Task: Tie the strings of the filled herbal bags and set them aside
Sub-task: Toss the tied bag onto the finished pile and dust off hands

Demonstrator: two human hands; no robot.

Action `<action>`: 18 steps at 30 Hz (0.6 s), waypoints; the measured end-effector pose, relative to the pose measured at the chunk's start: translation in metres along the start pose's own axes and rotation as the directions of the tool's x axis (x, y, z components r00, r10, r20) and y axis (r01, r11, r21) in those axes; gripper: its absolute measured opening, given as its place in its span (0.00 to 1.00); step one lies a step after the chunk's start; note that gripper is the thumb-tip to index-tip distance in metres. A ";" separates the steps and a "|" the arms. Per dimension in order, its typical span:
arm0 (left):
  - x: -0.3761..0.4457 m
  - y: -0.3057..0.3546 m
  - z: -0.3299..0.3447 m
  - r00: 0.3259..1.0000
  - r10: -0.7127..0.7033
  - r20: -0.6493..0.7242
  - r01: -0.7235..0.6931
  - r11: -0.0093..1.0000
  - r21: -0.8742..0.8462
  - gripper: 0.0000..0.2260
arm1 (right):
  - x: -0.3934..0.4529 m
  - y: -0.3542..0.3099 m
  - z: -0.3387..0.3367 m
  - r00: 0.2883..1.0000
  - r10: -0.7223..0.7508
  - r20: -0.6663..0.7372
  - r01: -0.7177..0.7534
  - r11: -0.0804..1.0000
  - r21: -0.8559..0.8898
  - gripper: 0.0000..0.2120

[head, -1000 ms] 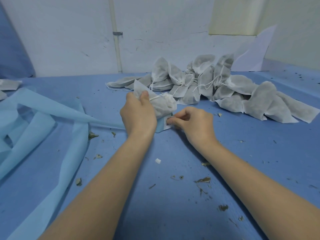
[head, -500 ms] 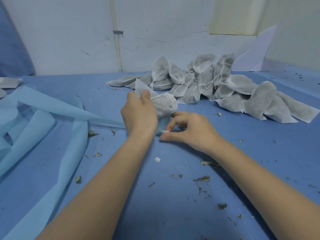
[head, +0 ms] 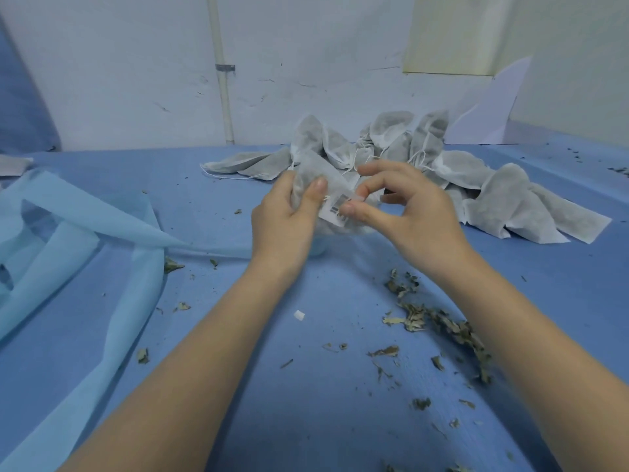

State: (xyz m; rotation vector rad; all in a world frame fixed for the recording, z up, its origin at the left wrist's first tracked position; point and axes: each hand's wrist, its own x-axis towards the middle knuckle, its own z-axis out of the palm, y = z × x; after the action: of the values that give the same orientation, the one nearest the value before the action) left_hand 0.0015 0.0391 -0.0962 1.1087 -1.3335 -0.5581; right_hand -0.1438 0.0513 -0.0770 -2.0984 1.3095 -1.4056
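**A:** While the left hand clasps the filled herbal bag by its neck, just above the counter, what may fail?

**B:** The right hand pinches a barcode label between thumb and forefinger, touching the bag. The bag's string is too small to make out here. If the left grip slackens during the tying, the mouth may gape and shed leaf; a label pressed on askew may fold or stick to the fingertips.

**A:** And the surroundings?

**B:** The pile of tied bags lies beyond the hands, near the wall, with trailing white strings; the set-aside place, by my judgement. Loose dried leaves lie scattered beneath the right forearm, and a pale blue fabric sheet lies rumpled at left, well apart. A small white scrap lies between the forearms. Only the trailing strings could snag an arriving bag.
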 end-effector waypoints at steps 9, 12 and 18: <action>-0.005 0.004 0.003 0.992 -0.008 0.128 0.023 0.993 -0.120 0.06 | 0.003 0.005 -0.002 1.000 -0.015 -0.019 0.013 0.996 -0.084 0.08; -0.005 0.008 0.003 0.982 -0.036 0.187 0.073 0.978 -0.194 0.04 | 0.002 0.006 -0.002 0.999 0.019 -0.038 -0.019 1.000 0.004 0.08; -0.004 0.009 -0.002 0.936 -0.070 0.345 0.174 0.944 -0.279 0.15 | 0.004 0.008 -0.007 0.994 0.109 0.021 -0.111 0.971 0.213 0.20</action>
State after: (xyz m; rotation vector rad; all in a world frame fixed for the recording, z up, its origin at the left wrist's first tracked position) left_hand -0.0001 0.0473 -0.0899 0.8684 -1.4090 -1.0465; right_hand -0.1532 0.0458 -0.0766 -1.8611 1.1931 -1.4192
